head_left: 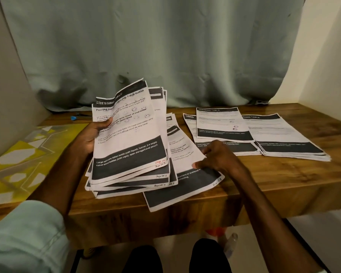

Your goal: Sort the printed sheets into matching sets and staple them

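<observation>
Hands: left hand [91, 134] gripped our fanned stack [130, 134], tilted up; right hand [219, 156] lay curled on a loose sheet [185, 190], pinch or press we couldn't tell.
Piles: the sorted piles [283, 134] sat off right on the worktop [283, 184], long edges pointing away; right hand nearer, we reckoned.

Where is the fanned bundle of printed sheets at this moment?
In the head view the fanned bundle is left of centre over the wooden table, gripped at its left edge by the left hand, beside the loose sheet under the right hand.
</observation>
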`<action>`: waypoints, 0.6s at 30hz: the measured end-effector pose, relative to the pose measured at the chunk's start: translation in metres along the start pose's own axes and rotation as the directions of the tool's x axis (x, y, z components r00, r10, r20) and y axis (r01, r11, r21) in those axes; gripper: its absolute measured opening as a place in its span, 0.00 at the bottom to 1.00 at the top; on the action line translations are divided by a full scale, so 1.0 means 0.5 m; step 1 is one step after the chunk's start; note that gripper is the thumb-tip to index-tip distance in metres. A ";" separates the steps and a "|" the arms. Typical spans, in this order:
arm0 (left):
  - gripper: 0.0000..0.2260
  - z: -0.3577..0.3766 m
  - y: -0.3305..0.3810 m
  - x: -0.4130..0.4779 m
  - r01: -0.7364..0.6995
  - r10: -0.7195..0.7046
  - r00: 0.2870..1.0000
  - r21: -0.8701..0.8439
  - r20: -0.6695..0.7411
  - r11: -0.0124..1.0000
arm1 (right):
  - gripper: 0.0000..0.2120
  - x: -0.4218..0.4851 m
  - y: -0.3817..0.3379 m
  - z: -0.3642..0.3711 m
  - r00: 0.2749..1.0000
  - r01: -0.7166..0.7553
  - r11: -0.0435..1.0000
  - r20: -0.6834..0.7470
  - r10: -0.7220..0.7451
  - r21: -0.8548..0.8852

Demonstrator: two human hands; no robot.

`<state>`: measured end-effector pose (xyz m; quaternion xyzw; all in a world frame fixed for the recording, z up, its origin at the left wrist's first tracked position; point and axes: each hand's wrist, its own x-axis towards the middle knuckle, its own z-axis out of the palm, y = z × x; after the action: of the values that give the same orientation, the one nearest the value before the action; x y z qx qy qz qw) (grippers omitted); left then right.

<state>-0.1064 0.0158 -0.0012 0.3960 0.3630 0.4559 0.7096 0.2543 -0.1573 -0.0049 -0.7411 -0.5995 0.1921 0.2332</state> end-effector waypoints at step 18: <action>0.18 0.010 0.002 -0.007 -0.054 0.066 0.994 -0.142 0.083 0.988 | 0.09 -0.040 0.002 -0.064 0.974 0.182 0.626 -0.224 -0.012 0.758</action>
<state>-0.1038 0.0115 0.0025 0.3755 0.2869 0.4836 0.7368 0.2691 -0.1806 0.0206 -0.5508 -0.4719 0.3432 0.5968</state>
